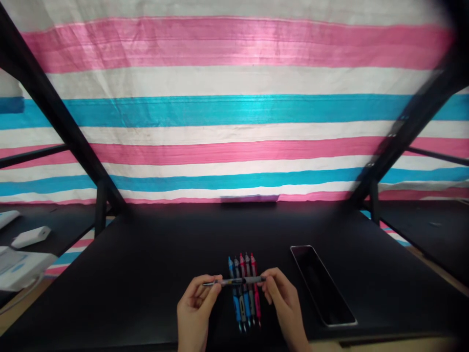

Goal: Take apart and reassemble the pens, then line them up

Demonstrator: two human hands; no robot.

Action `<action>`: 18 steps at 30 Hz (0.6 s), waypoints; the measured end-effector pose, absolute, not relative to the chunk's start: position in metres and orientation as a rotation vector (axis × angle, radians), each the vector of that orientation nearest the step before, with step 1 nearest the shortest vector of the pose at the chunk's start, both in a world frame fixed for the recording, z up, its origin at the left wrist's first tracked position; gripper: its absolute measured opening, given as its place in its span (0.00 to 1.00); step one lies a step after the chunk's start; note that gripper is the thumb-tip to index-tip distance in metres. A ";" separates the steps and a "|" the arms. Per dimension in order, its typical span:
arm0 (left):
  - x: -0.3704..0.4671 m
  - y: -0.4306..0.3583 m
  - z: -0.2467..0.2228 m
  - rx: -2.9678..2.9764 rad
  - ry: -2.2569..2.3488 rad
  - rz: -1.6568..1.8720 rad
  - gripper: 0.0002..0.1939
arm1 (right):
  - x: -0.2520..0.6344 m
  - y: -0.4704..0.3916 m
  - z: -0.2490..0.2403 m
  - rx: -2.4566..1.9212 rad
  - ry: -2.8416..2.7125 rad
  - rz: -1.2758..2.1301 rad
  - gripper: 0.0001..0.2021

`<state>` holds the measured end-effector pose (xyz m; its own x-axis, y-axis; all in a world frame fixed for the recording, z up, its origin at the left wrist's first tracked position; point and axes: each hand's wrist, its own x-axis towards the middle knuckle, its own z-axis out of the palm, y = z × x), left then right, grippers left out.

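A dark pen with a clear barrel and grey section [252,279] is held level between my two hands. My left hand [197,305] pinches its thin left end with thumb and fingers. At the other end, my right hand [284,300] grips the tip of the grey section. Beneath this pen, several pens lie side by side on the black table, pointing away from me. A blue pen [236,305] is leftmost, a pink pen [257,303] is rightmost, and grey and mixed-colour ones lie between. The held pen hides their middles.
To the right of my right hand, a phone with a dark screen [324,286] lies on the black table [146,274]. Black frame posts [69,127] rise at both sides. Behind hangs a striped sheet [234,78]. White boxes [24,269] sit on another surface at left.
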<state>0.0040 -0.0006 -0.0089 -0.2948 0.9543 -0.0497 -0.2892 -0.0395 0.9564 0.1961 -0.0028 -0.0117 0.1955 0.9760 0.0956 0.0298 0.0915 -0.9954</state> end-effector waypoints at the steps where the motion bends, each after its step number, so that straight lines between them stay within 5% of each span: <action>1: 0.004 -0.001 -0.009 0.817 1.193 1.554 0.13 | 0.196 -0.003 -0.011 -1.252 -1.122 0.986 0.19; 18: 0.005 -0.001 -0.005 0.819 1.240 1.583 0.15 | 0.197 -0.002 -0.012 -1.242 -1.131 1.010 0.18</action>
<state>0.0051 -0.0006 -0.0054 -0.3422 0.9387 -0.0409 -0.2641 -0.0543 0.9630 0.1967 -0.0025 -0.0124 0.1743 0.9812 0.0835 0.0275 0.0799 -0.9964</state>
